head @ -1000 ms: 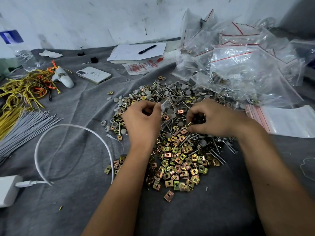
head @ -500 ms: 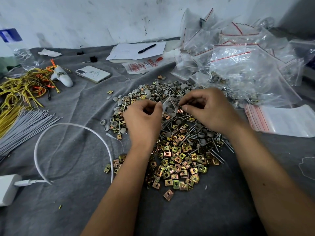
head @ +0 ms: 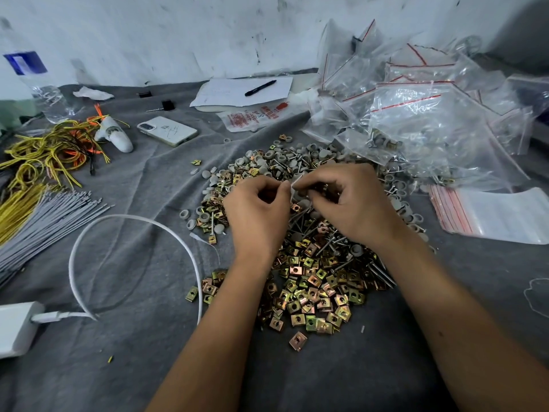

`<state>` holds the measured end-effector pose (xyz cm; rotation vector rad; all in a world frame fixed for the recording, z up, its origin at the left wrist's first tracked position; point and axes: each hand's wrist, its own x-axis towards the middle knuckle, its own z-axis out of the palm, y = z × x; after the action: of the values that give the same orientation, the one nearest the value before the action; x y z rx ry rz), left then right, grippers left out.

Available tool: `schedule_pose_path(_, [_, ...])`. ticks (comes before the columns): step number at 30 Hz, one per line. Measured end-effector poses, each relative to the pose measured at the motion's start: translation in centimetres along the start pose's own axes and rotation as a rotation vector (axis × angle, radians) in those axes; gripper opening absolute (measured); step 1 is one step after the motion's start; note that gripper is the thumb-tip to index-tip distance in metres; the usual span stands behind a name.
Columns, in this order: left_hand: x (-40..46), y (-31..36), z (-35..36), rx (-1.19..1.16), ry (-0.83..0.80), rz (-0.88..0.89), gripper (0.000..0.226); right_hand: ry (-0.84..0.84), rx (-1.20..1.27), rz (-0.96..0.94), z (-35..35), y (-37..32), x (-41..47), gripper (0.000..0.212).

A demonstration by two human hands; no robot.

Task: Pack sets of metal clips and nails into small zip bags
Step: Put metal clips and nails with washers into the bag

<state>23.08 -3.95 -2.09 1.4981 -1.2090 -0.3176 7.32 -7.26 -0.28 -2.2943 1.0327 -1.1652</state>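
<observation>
A heap of brass-coloured square metal clips (head: 309, 289), nails (head: 300, 221) and grey round caps (head: 285, 159) covers the middle of the grey cloth. My left hand (head: 258, 209) pinches the edge of a small clear zip bag (head: 292, 188) above the heap. My right hand (head: 353, 200) meets it from the right, fingers curled at the bag's mouth and pinching something small that I cannot make out. The bag is mostly hidden between the two hands.
Filled zip bags (head: 421, 114) pile up at the back right; a flat stack of unused bags (head: 490, 215) lies right. A white cable (head: 133, 221) and charger (head: 15, 328), grey ties (head: 44, 218), yellow wires (head: 44, 150), phone (head: 167, 130), bottle (head: 32, 81), paper with pen (head: 258, 87).
My right hand lifted from the heap and moved up and left to the bag held by my left hand. The left hand stayed put.
</observation>
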Motion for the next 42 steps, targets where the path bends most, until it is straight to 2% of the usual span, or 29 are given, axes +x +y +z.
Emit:
schedule_pose_path(9, [0.0, 0.0, 0.0, -0.028, 0.001, -0.040, 0.015, 0.184, 0.167, 0.195, -0.2, 0.8, 0.1, 0.019])
schedule_pose_path(18, [0.0, 0.0, 0.0, -0.028, 0.000, -0.035, 0.012, 0.063, 0.251, 0.204, 0.5, 0.4, 0.0, 0.021])
schedule_pose_path(22, [-0.1, 0.1, 0.0, -0.033, -0.008, -0.025, 0.014, 0.114, 0.203, 0.152, 0.8, 0.1, -0.1, 0.023])
schedule_pose_path(25, [-0.2, 0.2, -0.1, -0.028, -0.020, -0.010, 0.015, 0.171, 0.184, 0.136, 0.7, -0.2, 0.0, 0.017])
schedule_pose_path(29, [-0.1, 0.3, -0.1, -0.020, -0.016, -0.016, 0.017, 0.234, 0.197, 0.171, 0.4, -0.2, 0.1, 0.011])
schedule_pose_path(33, [-0.1, 0.3, -0.1, -0.028, -0.014, -0.039, 0.016, 0.275, 0.058, 0.229, 0.2, 0.4, 0.3, 0.006])
schedule_pose_path(37, [0.0, 0.2, -0.1, -0.063, -0.010, -0.072, 0.016, 0.170, -0.063, 0.294, 0.1, 1.1, 0.4, 0.025])
schedule_pose_path(42, [0.0, 0.1, -0.2, -0.075, -0.005, -0.087, 0.012, 0.208, 0.198, 0.297, -0.1, 0.4, 0.2, 0.034])
